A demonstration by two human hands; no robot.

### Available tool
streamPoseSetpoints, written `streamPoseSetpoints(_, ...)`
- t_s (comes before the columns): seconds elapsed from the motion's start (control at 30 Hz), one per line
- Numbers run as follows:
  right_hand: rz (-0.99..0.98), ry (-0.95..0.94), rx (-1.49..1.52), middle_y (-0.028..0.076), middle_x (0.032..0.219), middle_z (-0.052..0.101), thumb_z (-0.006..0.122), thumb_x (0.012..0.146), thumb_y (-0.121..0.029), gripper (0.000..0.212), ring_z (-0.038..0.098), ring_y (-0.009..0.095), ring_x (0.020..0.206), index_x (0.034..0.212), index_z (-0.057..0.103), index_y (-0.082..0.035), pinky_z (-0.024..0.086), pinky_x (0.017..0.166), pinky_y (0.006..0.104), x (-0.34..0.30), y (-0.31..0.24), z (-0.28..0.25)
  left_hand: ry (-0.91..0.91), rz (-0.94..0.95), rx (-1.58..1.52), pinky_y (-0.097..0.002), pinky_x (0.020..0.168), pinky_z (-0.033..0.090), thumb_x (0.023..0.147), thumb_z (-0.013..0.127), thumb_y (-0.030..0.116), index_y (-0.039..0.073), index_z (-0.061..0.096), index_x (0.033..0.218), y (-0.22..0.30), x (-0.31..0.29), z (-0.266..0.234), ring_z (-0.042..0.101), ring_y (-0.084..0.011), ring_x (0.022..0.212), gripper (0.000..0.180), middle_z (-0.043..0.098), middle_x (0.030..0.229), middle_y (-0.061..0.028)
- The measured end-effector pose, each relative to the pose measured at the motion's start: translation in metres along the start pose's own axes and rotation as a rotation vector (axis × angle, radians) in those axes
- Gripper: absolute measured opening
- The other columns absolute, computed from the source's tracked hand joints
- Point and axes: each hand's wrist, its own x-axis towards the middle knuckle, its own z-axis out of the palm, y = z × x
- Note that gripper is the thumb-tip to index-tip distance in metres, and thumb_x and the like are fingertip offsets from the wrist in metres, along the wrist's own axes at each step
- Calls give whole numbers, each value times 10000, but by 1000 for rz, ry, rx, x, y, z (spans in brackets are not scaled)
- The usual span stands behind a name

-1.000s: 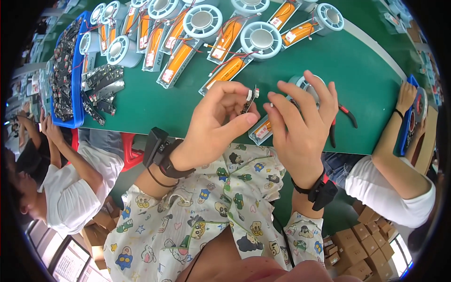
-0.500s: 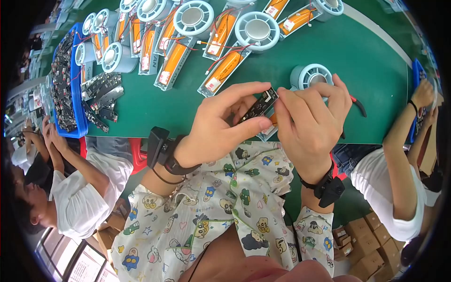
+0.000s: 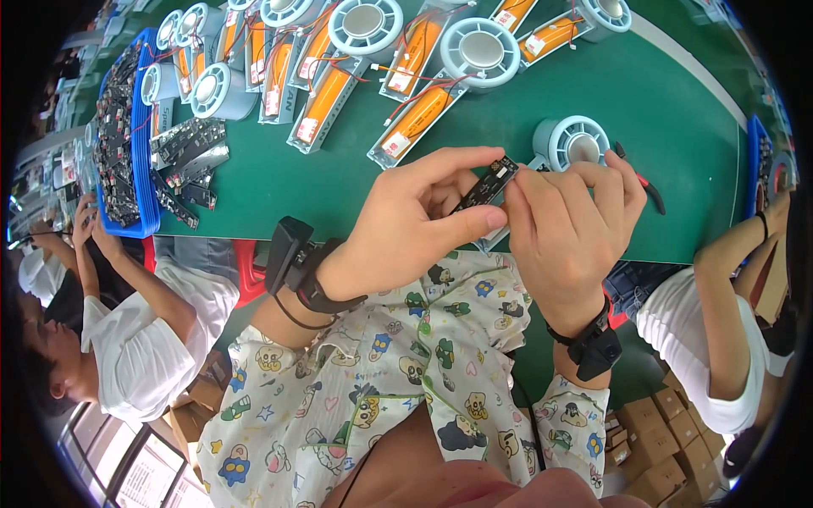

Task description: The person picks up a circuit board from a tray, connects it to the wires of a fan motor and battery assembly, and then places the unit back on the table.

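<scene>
A narrow black circuit board (image 3: 489, 184) is pinched between the thumb and fingers of my left hand (image 3: 406, 216), held at a slant above the table's near edge. My right hand (image 3: 569, 233) is closed, its thumb and index fingertips at the board's upper end. Whatever lies between those fingertips is hidden. Just behind my right hand lies a light-blue device (image 3: 572, 140) with a round, spoked head; its tray-like body is mostly covered by my hands. Cutting pliers with red and black handles (image 3: 649, 188) rest to the right of it.
Several similar blue devices with orange batteries (image 3: 417, 118) and thin wires fill the far side of the green table (image 3: 279, 190). Loose circuit boards (image 3: 190, 157) lie at the left, beside stacked blue trays (image 3: 146, 169) full of boards. People sit on both sides; cartons (image 3: 652, 432) stand at lower right.
The circuit board has turned slightly in my left hand and shifted a little right. My right hand has moved slightly right too. The table's contents sit slightly differently in view, as the camera moved.
</scene>
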Motion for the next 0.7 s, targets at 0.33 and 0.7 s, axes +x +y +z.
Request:
streamPoseSetpoints(0.33,82,-63,68,-5,755,600,821,719,-79,140,603,238,833,820,726,-90,454,867,456,6,1,-6,7,-16,-141,-200,572,414,957,776,72,16,575,1456,-2,1,6,516,-8,686,541,653,931,11)
streamPoseSetpoints(0.7,92,-42,89,-7,742,600,825,715,-74,149,602,233,811,825,728,-98,438,840,440,5,3,-2,9,122,220,-202,596,425,936,774,16,-15,579,1459,-8,1,0,534,-29,716,559,700,1005,-44)
